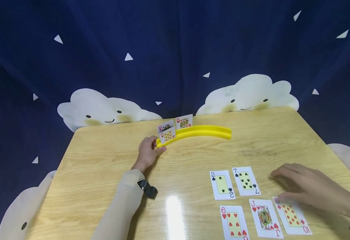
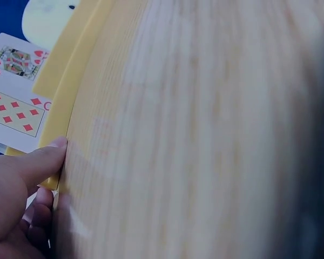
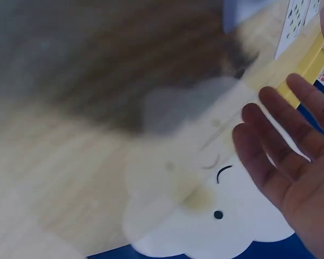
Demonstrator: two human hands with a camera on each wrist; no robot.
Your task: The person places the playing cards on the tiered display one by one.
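Observation:
At the far side of the table my left hand (image 1: pixel 147 151) grips the left end of a curved yellow card holder (image 1: pixel 205 130). In the left wrist view the thumb (image 2: pixel 46 159) lies against its front edge, with fingers curled at the end. Standing in the holder are a king of hearts (image 1: pixel 184 122), a diamonds card (image 1: pixel 167 135) of unclear rank and, partly hidden behind that, another red card (image 1: pixel 162 127). My right hand (image 1: pixel 305 186) hovers with fingers extended and nothing held, partly over the ten of diamonds (image 1: pixel 291 218); the right wrist view shows its spread fingers (image 3: pixel 275 143).
Face up at the right front lie a two of spades (image 1: pixel 222 185), seven of spades (image 1: pixel 246 181), six of hearts (image 1: pixel 234 222) and jack of hearts (image 1: pixel 265 218). The wooden table (image 1: pixel 103 166) ends at a dark blue curtain (image 1: pixel 151 80) with cloud prints.

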